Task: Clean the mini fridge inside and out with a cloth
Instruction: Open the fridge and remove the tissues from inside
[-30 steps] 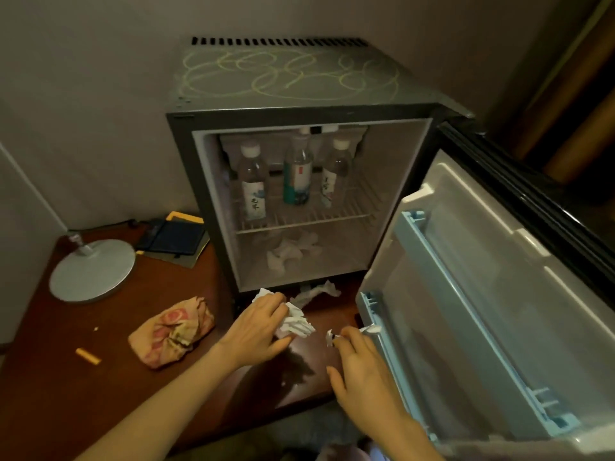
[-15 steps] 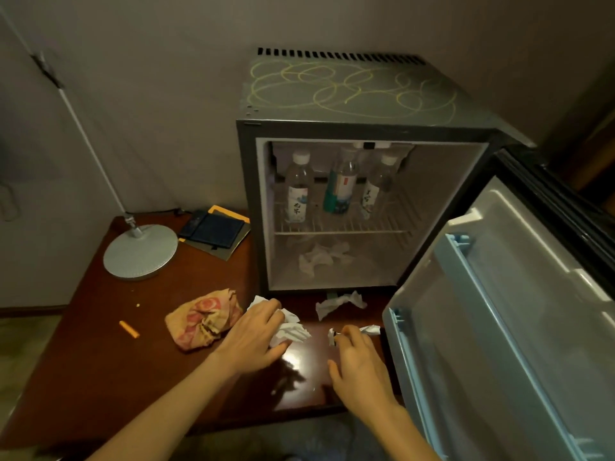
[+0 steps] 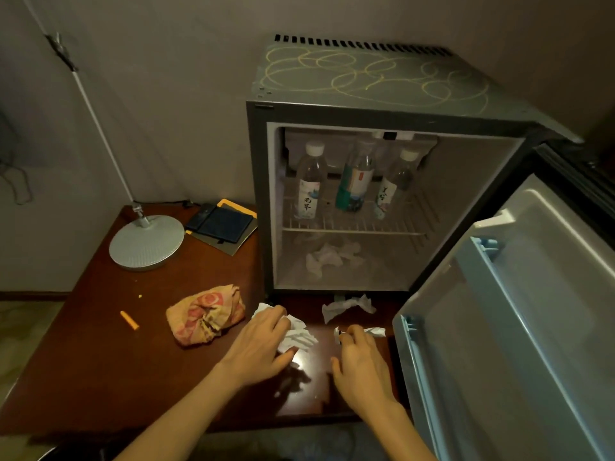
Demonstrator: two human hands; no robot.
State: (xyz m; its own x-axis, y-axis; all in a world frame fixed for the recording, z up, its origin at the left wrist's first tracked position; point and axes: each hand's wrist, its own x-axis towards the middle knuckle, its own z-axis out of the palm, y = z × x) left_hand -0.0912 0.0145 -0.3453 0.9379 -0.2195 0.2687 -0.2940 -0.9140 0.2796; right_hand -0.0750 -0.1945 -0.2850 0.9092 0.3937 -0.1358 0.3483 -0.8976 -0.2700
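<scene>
Head view: the left hand (image 3: 263, 341) lies palm-down on the dark wooden table (image 3: 83, 361), its fingers curled over a crumpled white paper wad (image 3: 298, 334) that sticks out on the thumb side; the hand presses or clutches the wad, though the underside of the grip is hidden. Just to the right, the right hand (image 3: 361, 361) pinches a smaller paper scrap (image 3: 374, 331) between thumb and fingertips, the scrap poking out beyond the knuckles. Past the gap between the two hands, a third loose paper piece (image 3: 346, 306) lies on the table at the foot of the mini fridge (image 3: 366, 78). Just left of the left hand sits the cloth (image 3: 206, 314), a bunched orange and red patterned rag, untouched by either hand. Further left lies a small orange stick (image 3: 129, 320), and beyond it a round grey lamp base (image 3: 146, 242) and a dark notebook (image 3: 221, 224). The fridge stands open ahead of the hands, with yellow scribbles on its top. More crumpled paper (image 3: 327, 257) lies on its floor under the wire shelf (image 3: 352, 227), which carries three bottles (image 3: 309, 181). The fridge door (image 3: 532, 311) swings out to the right of the right hand.
</scene>
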